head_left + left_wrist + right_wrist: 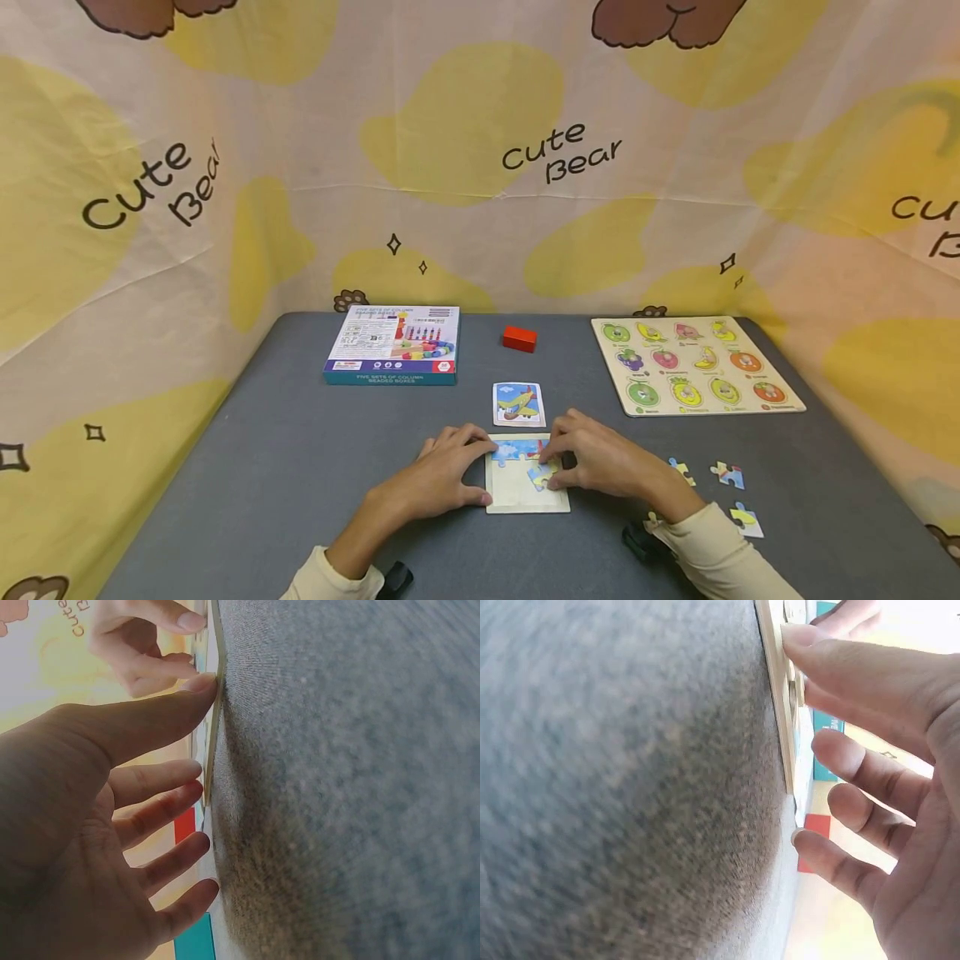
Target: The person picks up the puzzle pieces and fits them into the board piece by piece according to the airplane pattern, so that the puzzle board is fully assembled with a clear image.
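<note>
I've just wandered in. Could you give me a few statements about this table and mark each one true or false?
1. The left hand touches the puzzle tray. True.
2. The right hand is away from the tray. False: the right hand is at a puzzle piece inside it.
3. The airplane card lies beyond the tray. True.
4. The tray is completely filled. False: much of its bottom is bare.
5. Loose puzzle pieces lie to the tray's right. True.
6. A red block sits on the box. False: the red block rests on the table.
</note>
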{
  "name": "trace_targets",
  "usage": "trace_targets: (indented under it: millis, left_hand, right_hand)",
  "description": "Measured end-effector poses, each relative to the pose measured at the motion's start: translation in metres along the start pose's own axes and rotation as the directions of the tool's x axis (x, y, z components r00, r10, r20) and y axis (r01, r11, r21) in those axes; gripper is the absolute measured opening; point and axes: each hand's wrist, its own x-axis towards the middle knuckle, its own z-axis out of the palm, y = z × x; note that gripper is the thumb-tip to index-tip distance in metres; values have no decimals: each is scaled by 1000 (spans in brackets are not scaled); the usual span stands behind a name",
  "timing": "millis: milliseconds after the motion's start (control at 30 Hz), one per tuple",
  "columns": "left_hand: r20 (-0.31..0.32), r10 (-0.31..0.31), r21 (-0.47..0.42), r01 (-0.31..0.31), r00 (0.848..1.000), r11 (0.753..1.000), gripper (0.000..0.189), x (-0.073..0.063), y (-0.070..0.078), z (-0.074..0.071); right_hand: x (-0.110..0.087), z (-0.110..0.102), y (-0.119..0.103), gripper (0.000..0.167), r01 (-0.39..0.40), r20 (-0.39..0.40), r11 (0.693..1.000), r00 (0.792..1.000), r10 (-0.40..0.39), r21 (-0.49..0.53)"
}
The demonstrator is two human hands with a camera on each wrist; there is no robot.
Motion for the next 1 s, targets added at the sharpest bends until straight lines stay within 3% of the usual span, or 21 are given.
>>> trace_targets:
  millis: [667, 1000]
  left_hand:
    - [-19, 21, -4, -21, 1000, 1000, 62, -2, 0, 0]
    - [-11, 15, -15, -15, 1000, 1000, 62, -3, 1, 0]
  right_hand:
    - [26, 10, -23, 24, 62, -46, 998, 997, -62, -5]
    - [33, 16, -26, 26, 37, -45, 999, 998, -37, -2]
